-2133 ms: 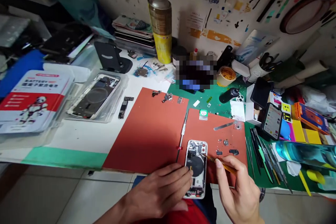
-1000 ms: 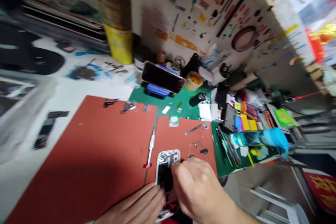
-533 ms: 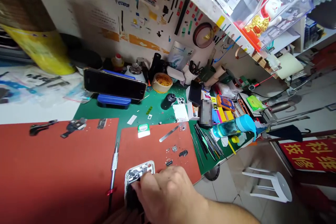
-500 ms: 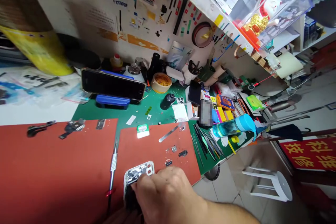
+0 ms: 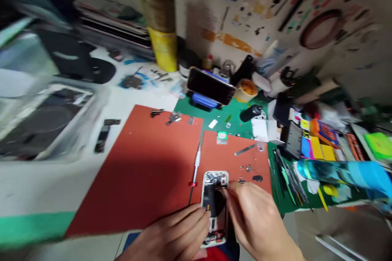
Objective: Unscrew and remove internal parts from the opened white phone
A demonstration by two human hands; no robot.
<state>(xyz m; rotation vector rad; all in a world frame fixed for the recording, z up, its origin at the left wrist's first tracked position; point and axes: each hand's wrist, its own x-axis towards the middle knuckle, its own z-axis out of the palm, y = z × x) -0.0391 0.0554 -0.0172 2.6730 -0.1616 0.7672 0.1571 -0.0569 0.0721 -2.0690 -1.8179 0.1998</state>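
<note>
An opened white phone (image 5: 209,195) lies upright in view at the mat's front edge, its inner parts exposed, with a black battery-like block on its left side. My left hand (image 5: 176,230) grips the phone's lower left side, fingers together along the edge. Over its right side, my right hand (image 5: 255,216) is closed in a pinch at the inside of the housing; what the fingertips hold is too small to make out. A slim silver screwdriver (image 5: 197,159) lies to the phone's left. Small loose parts (image 5: 257,178) lie to the right, above my right hand.
Red mats (image 5: 147,171) cover the bench. A dark phone (image 5: 211,86) leans on a blue stand behind. Tweezers and tools (image 5: 288,175) and a blue bottle (image 5: 346,174) stand at right. A bagged tablet-like device (image 5: 49,120) and a spray can (image 5: 161,20) are at left.
The view has swung left and back, bringing the left bench into sight. My left hand now shows on the phone, and more of the phone's inside is visible. My right hand stays at it.
</note>
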